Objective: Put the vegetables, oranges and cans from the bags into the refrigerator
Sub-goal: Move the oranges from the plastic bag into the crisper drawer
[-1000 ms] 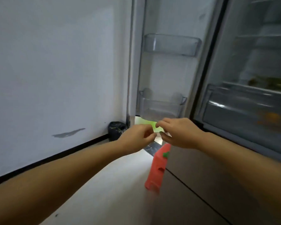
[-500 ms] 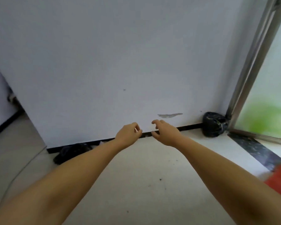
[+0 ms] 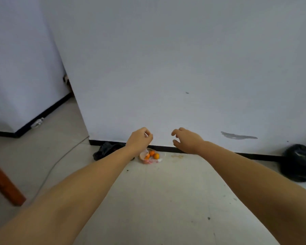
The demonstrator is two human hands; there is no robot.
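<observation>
My left hand [image 3: 140,138] is curled, its grip pinching something small and white that I cannot identify. My right hand [image 3: 187,140] hangs loose, grip wide, holding nothing. Below and between them, a clear bag [image 3: 149,157] with oranges [image 3: 154,155] lies on the floor [image 3: 157,200] against the wall [image 3: 166,68], a black bag [image 3: 107,150] just beside it, another black bag [image 3: 300,163] far right.

- I counted three oranges [image 3: 152,155] in one clear bag [image 3: 149,160] at lower centre.
- I saw two black bags [image 3: 107,150], one beside the oranges, one [image 3: 299,163] at right edge.
- I made out two hands [image 3: 140,140], left and right [image 3: 187,141].
</observation>
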